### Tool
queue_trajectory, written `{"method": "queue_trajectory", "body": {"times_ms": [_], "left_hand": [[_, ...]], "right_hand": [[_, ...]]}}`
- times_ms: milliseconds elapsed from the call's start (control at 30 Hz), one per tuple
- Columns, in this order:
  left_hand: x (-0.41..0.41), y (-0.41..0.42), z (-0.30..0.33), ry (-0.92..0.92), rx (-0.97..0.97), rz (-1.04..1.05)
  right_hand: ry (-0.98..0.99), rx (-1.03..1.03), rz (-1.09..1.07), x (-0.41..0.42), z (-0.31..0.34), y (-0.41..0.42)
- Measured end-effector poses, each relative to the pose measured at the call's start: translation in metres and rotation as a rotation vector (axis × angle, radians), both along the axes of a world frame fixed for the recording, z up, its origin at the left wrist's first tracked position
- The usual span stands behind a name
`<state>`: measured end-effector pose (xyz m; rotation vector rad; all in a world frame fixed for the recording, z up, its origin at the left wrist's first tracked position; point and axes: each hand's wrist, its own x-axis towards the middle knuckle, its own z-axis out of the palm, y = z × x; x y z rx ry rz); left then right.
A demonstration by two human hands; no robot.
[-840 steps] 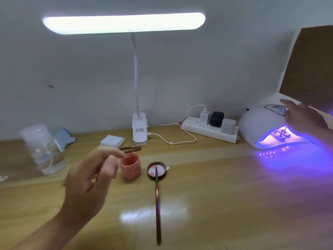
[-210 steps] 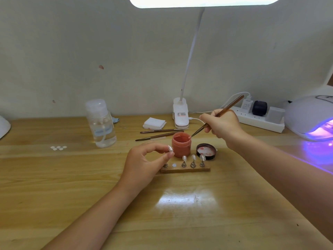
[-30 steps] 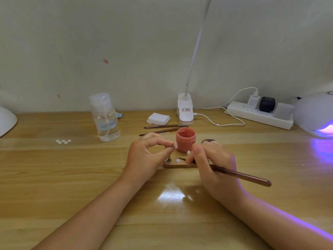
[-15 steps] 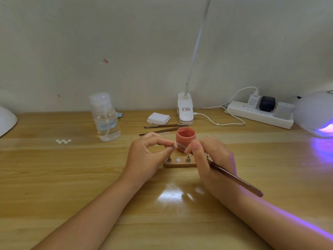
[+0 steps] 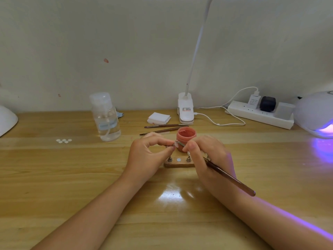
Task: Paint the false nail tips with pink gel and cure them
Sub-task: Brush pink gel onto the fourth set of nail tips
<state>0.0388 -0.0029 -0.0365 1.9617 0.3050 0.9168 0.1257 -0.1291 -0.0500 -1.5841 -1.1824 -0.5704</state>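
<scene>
I see one false nail tip (image 5: 175, 144) pinched between thumb and forefinger of the left hand (image 5: 147, 156), held in the air just in front of the pink gel pot (image 5: 186, 138). Right hand (image 5: 207, 157) grips a brown brush (image 5: 228, 177) like a pen, fingers curled round the handle; the bristle end reaches the nail tip, the handle slants back toward the near right. I cannot tell whether the bristles actually touch the tip.

Pot is open, pink gel visible inside. Just in front of the pot lies a small wooden holder strip (image 5: 178, 164) with metal stands (image 5: 170, 159) on it and one bare round white spot; its right end is hidden behind the right hand.

Just behind the pot, two spare brushes (image 5: 165, 128) lie flat on the wooden desk (image 5: 72, 177), pointing left. Further behind the pot: a small stack of white pads (image 5: 159, 117) and the white clip base of a desk lamp (image 5: 185, 110), its neck rising out of view. Left of the pot stands a clear pump bottle (image 5: 106, 117) with liquid, and further left a cluster of small white dots (image 5: 64, 140) on the desk. Far left of the pot, a white curved object (image 5: 7, 120), cut off by the frame edge.

Right of the pot and back by the wall: a white power strip (image 5: 261, 114) with plugs and a white cable. Far right of the pot, a white curing lamp (image 5: 315, 112) glows purple, light spilling on the desk and on my right forearm.
</scene>
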Motion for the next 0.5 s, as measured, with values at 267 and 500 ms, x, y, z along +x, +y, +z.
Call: {"method": "queue_trajectory", "body": {"times_ms": [267, 500], "left_hand": [[-0.0005, -0.0001, 0.0007, 0.016, -0.012, 0.004], [0.0009, -0.0006, 0.0006, 0.002, -0.041, -0.001]], "right_hand": [[-0.02, 0.042, 0.034, 0.0001, -0.0019, -0.0043], [0.005, 0.02, 0.019, 0.0, -0.0011, -0.0011]]}}
